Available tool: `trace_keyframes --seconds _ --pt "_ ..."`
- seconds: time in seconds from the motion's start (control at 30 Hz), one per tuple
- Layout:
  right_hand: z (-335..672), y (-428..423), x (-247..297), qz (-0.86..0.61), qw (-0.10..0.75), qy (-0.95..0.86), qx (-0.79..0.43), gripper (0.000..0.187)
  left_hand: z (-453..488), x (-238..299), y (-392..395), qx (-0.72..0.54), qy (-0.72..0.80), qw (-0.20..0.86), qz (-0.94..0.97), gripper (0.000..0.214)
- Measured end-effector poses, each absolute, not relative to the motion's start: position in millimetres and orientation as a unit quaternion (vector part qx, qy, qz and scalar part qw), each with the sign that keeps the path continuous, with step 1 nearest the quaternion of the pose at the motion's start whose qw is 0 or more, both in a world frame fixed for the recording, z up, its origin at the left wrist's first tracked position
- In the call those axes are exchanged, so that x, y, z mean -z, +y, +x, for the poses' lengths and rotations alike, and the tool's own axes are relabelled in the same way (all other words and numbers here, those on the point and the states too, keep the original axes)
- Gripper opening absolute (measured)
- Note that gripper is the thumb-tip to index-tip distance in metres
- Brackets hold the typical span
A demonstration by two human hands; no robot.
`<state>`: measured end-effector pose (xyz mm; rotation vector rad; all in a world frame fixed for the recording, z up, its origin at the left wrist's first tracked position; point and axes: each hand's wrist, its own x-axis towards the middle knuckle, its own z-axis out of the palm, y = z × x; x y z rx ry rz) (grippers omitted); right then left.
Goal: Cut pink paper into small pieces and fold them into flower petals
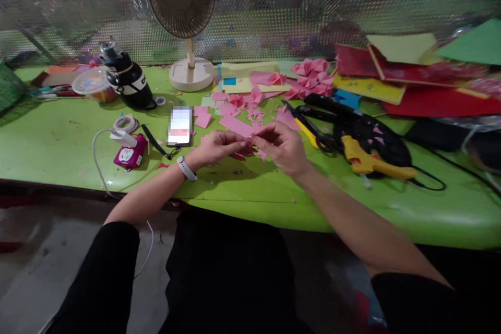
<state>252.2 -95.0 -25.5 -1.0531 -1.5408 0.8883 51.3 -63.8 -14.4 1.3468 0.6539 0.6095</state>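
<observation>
My left hand (219,147) and my right hand (285,149) meet over the front of the green table, thumbs and fingertips pinched together. Between the fingertips is a small piece of pink paper (251,136), mostly hidden by the fingers. Just beyond lie a pink paper strip (237,126) and many small pink scraps (255,114). Folded pink paper flowers (312,75) are heaped farther back. To the right of my right hand rest black-handled scissors (324,142) and a yellow glue gun (362,159).
A phone (180,126), a purple power adapter (131,152) with a white cable and a tape roll (126,123) lie on the left. Behind them stand a black bottle (131,83) and a fan (191,74). Coloured paper sheets (422,73) are stacked at the back right.
</observation>
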Motion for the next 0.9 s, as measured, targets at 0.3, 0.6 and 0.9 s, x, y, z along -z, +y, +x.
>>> trace_keyframes --seconds 0.3,0.6,0.9 --pt "257.3 -94.0 14.5 -0.413 0.392 -0.676 -0.467 0.047 48.5 12.8 -63.7 -0.235 0.259 0.725 0.593 0.033" --pt "257.6 -96.1 18.2 -0.384 0.395 -0.682 -0.481 0.046 46.8 10.3 -62.5 -0.199 0.257 0.791 0.519 0.026" --pt "254.9 -96.1 17.3 -0.383 0.403 -0.667 -0.496 0.046 48.6 13.8 -63.4 -0.205 0.247 0.792 0.519 0.023"
